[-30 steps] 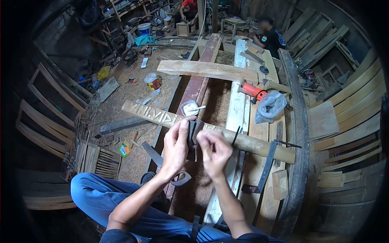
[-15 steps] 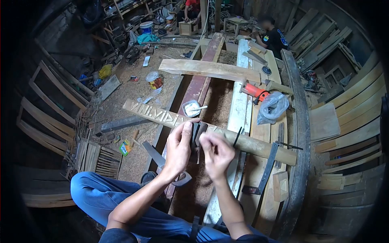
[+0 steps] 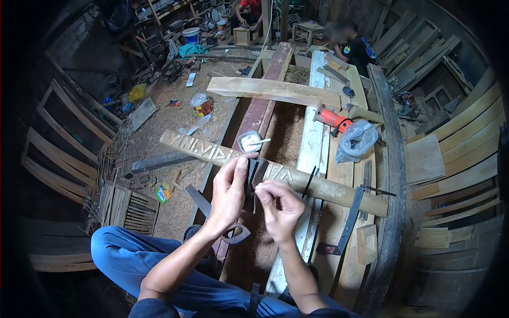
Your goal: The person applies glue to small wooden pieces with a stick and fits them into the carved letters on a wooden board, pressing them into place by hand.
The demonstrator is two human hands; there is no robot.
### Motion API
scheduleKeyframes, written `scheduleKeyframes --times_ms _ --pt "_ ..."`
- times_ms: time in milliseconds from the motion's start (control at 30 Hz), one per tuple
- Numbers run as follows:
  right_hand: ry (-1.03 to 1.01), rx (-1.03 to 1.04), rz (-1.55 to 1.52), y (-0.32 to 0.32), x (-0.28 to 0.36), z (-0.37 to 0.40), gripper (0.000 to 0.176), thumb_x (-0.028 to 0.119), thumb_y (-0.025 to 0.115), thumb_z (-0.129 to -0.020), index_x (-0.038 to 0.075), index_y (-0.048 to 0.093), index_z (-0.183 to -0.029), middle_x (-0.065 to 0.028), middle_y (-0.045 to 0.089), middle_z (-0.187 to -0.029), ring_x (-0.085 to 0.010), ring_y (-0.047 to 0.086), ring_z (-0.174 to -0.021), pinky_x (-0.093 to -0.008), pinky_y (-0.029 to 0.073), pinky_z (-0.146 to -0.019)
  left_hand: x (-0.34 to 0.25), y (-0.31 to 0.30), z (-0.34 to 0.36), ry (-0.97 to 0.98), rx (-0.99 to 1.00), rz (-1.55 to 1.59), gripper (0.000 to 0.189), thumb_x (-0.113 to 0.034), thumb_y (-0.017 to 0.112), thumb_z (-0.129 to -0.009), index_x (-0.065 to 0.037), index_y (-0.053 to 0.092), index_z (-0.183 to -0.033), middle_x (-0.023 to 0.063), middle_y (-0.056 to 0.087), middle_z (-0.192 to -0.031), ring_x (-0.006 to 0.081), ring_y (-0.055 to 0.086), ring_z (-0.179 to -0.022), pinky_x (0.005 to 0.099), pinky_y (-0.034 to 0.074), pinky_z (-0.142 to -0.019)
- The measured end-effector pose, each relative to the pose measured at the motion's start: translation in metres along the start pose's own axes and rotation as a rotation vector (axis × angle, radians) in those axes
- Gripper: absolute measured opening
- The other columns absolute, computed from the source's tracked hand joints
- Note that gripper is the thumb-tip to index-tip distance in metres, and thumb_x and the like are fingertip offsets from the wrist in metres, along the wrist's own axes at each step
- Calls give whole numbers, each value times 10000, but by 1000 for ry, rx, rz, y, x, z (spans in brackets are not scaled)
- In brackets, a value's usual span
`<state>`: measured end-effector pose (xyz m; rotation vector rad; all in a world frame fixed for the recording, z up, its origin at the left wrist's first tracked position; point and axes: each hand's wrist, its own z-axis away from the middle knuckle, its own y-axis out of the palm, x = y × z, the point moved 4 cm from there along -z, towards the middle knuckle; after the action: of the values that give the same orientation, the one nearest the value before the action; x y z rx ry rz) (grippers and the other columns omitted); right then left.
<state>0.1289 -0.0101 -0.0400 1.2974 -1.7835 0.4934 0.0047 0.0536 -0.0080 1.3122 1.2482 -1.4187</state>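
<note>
A long curved board (image 3: pixel 339 191) with raised letters lies across the bench planks. Over its middle, my left hand (image 3: pixel 229 185) is closed on a dark strip (image 3: pixel 253 170), which hangs in a fold in front of the letters. My right hand (image 3: pixel 281 206) is just to the right and a little lower, its fingers pinched at the strip's lower part; what they grip is too small to make out. Beyond the board sits a small white tub (image 3: pixel 249 141) with a stick in it. A handsaw (image 3: pixel 199 201) rests near my left forearm.
A red power tool (image 3: pixel 333 117) and a plastic bag (image 3: pixel 356 139) lie on the right planks. Another board (image 3: pixel 273 90) crosses the bench farther off. A metal bar (image 3: pixel 351 220) lies at the right. Two people work at the back.
My right hand has moved slightly down, uncovering more of the letters. My left hand has shifted a little to the left and the strip with it.
</note>
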Motion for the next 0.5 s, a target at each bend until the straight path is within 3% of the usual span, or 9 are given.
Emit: scheduleKeyframes --times_ms 33,100,233,300,467,500 --pt "153 -70 -140 -5 -3 0 77 -24 735 -892 -15 709 -964 -76 702 -967 -134 654 -892 -250 520 -805 -3 2 2 -6 4 -1 415 -324 448 -1097 5 671 -1217 126 690 -1059 166 621 -1011 321 470 -931" --pt "234 -154 -294 -19 7 -4 112 -32 725 -902 -23 687 -1008 -61 689 -997 -112 641 -904 -237 510 -816 -19 10 5 127 35 -27 415 -324 444 -1099 1 672 -1222 113 680 -1076 161 613 -1051 318 462 -948" --pt "253 -168 -647 -39 20 -8 158 -38 692 -923 3 646 -1069 -87 651 -1079 -115 595 -897 -239 485 -825 -28 16 6 139 51 58 407 -307 449 -1097 10 669 -1224 112 672 -1111 162 614 -1067 310 453 -967" --pt "267 -167 -672 -44 26 -10 157 -35 689 -925 4 644 -1070 -93 653 -1073 -115 589 -886 -236 481 -815 -34 19 8 102 61 101 397 -295 454 -1096 13 669 -1223 116 667 -1131 162 617 -1070 306 451 -972" --pt "339 -148 -737 -47 30 -8 164 -37 685 -921 0 646 -1076 -97 659 -1054 -111 590 -878 -233 483 -810 -44 27 13 235 87 -4 373 -270 462 -1092 11 674 -1214 123 662 -1084 192 614 -1046 326 452 -961" --pt "306 -143 -620 -46 32 -8 166 17 672 -942 10 649 -1106 -71 646 -993 -109 547 -825 -254 445 -752 -46 29 14 287 103 -39 365 -262 465 -1089 9 676 -1212 129 661 -1074 205 613 -1041 333 451 -960"
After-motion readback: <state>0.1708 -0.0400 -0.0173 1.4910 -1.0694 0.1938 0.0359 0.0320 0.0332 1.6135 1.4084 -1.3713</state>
